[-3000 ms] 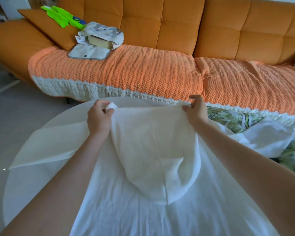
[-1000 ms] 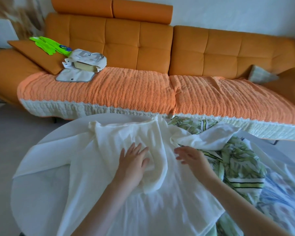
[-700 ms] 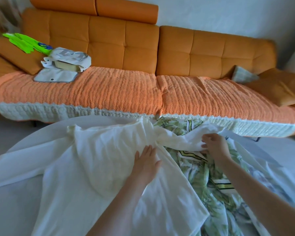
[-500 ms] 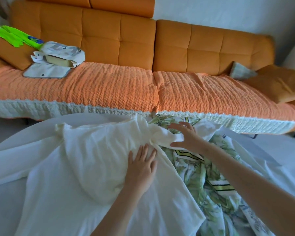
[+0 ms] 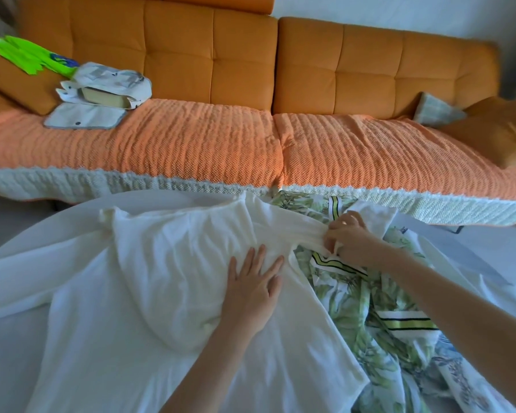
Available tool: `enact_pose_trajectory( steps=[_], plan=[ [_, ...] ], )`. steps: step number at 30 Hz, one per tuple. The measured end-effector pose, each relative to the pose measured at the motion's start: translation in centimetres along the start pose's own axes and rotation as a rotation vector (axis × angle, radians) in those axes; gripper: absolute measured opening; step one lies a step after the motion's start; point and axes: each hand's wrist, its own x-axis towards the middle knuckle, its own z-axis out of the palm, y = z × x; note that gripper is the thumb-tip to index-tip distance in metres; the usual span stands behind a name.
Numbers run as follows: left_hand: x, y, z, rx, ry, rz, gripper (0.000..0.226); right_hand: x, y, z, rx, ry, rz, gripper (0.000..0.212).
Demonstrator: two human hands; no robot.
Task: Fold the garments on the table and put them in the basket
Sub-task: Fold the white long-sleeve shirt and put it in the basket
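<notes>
Writing and labels: none legible. A small blue mark shows on the bright green item at the far left of the sofa, too blurred to read.

White hooded garment: spread across the round white surface, hood lying flat on its back, one sleeve stretched out to the left. Its other sleeve is bunched and drawn to the right, over the neighbouring cloth.

Left hand: open, palm down, fingers spread, pressing flat on the white garment beside the hood.

Right hand: closed around the bunched white sleeve, gripping it above the patterned cloth.

Green leaf-print garment: crumpled on the right part of the surface, with yellow-green and black striped bands; it lies partly under the edge of the white garment and under the right forearm. A pale blue-patterned cloth lies just beside it toward the lower right corner.

Sofa: orange, tufted back, standing just beyond the surface. Its seat carries an orange woven cover with a cream border hanging down the front.

On the sofa, left: an orange cushion under the green item; a pale printed fabric bundle wrapped about a tan block; a flat pale pouch touching the front of the bundle.

On the sofa, right: a small checked cushion next to a mustard cushion.
</notes>
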Motion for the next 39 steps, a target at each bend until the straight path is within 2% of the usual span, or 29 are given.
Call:
enact_pose_trajectory(
  steps=[2, 4, 5, 6, 8, 10, 13, 16, 17, 19, 20, 22, 24, 25, 27, 28, 29, 30, 31, 33, 35, 39],
  plan=[
    [-0.1, 0.0, 0.0, 0.003, -0.007, 0.000, 0.075, -0.2, 0.3, -0.7, 0.283, 0.117, 0.144, 0.040],
    [0.0, 0.0, 0.1, 0.013, 0.003, 0.001, 0.075, -0.8, 1.4, -1.5, 0.586, 0.303, 0.276, 0.028],
    [0.0, 0.0, 0.1, 0.019, 0.010, 0.001, 0.075, -1.2, 2.0, -2.1, 0.665, 0.356, 0.394, 0.019],
    [0.1, 0.0, 0.2, 0.018, 0.011, -0.002, 0.075, -1.3, 3.3, -2.2, 0.676, 0.396, 0.534, 0.022],
    [0.0, 0.0, 0.2, 0.007, 0.013, -0.005, 0.075, -1.6, 5.6, -2.0, 0.594, 0.367, 0.766, 0.044],
    [-0.1, 0.0, 0.3, 0.004, 0.021, -0.002, 0.071, -1.5, 6.9, -1.5, 0.560, 0.273, 0.907, 0.053],
    [-0.1, 0.0, 0.2, 0.006, 0.031, 0.000, 0.070, -0.4, 7.6, -0.6, 0.660, 0.186, 0.990, 0.058],
    [-0.1, 0.1, 0.2, -0.001, 0.033, -0.002, 0.072, 1.4, 9.1, 0.6, 0.704, 0.148, 1.068, 0.084],
    [-0.1, 0.1, 0.2, 0.000, 0.038, -0.002, 0.072, 2.0, 9.6, 0.8, 0.780, 0.167, 1.093, 0.085],
    [0.0, 0.1, 0.2, -0.004, 0.049, -0.001, 0.073, 2.6, 9.5, 0.6, 1.093, 0.188, 1.107, 0.064],
    [0.0, 0.1, 0.2, -0.015, 0.054, -0.002, 0.074, 2.8, 8.8, -0.1, 1.232, 0.297, 1.150, 0.054],
    [0.1, 0.1, 0.2, -0.029, 0.054, -0.003, 0.073, 3.5, 8.6, -0.6, 1.313, 0.372, 1.188, 0.045],
    [0.1, 0.1, 0.3, -0.023, 0.053, -0.006, 0.073, 3.7, 8.6, -0.2, 1.179, 0.341, 1.212, 0.050],
    [0.1, 0.1, 0.3, -0.020, 0.051, -0.006, 0.073, 3.5, 8.3, 0.0, 0.965, 0.305, 1.233, 0.053],
    [0.0, 0.1, 0.3, -0.017, 0.050, -0.008, 0.073, 3.5, 7.8, 0.5, 0.441, 0.395, 1.058, 0.045],
    [0.0, 0.1, 0.3, -0.015, 0.050, -0.009, 0.072, 3.5, 6.9, 0.3, 0.324, 0.431, 0.956, 0.036],
    [0.0, 0.1, 0.3, -0.014, 0.049, -0.010, 0.072, 3.6, 6.2, 0.2, 0.314, 0.432, 0.879, 0.032],
    [0.0, 0.1, 0.3, -0.013, 0.047, -0.010, 0.072, 3.8, 5.2, -0.2, 0.342, 0.397, 0.844, 0.043],
    [0.0, 0.1, 0.2, -0.013, 0.045, -0.010, 0.072, 4.1, 4.7, -0.3, 0.403, 0.328, 0.842, 0.054],
    [0.0, 0.1, 0.2, -0.014, 0.046, -0.010, 0.072, 4.6, 3.2, -0.8, 0.400, 0.171, 0.817, 0.058],
    [0.0, 0.1, 0.2, -0.011, 0.048, -0.009, 0.072, 5.0, 2.9, -0.2, 0.383, 0.106, 0.819, 0.048],
    [0.0, 0.1, 0.1, -0.013, 0.040, -0.005, 0.072, 4.6, 3.4, 0.8, 0.522, 0.179, 0.949, 0.016]
  ],
)
